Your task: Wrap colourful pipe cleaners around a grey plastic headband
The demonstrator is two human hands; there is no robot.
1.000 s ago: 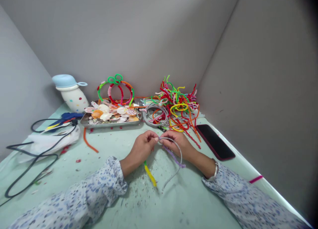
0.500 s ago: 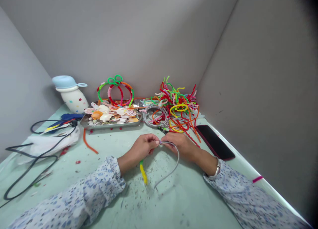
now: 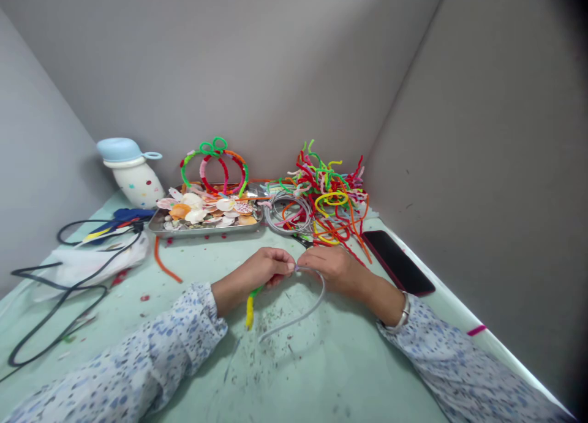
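My left hand (image 3: 264, 269) is closed in a pinch on a wire, and the part of it below my palm is covered in yellow and green pipe cleaner (image 3: 250, 310). Against its fingertips my right hand (image 3: 334, 267) pinches the same piece, where a small purple bit shows. From there the bare grey wire (image 3: 316, 303) curves down and back to the left, its free end just above the table. Most of the covered stretch is hidden inside my left hand.
Behind my hands stand a metal tray (image 3: 206, 231) of shells with pipe-cleaner hoops (image 3: 239, 161), a wire coil (image 3: 274, 223) and a pipe-cleaner heap (image 3: 328, 184). A phone (image 3: 397, 261) lies right; a bottle (image 3: 138, 181) and black cable (image 3: 27, 337) are left.
The wire's free end has swung left and slightly up. The yellow pipe-cleaner end has also shifted left and up, while both hands stay nearly in place, fingertips together.
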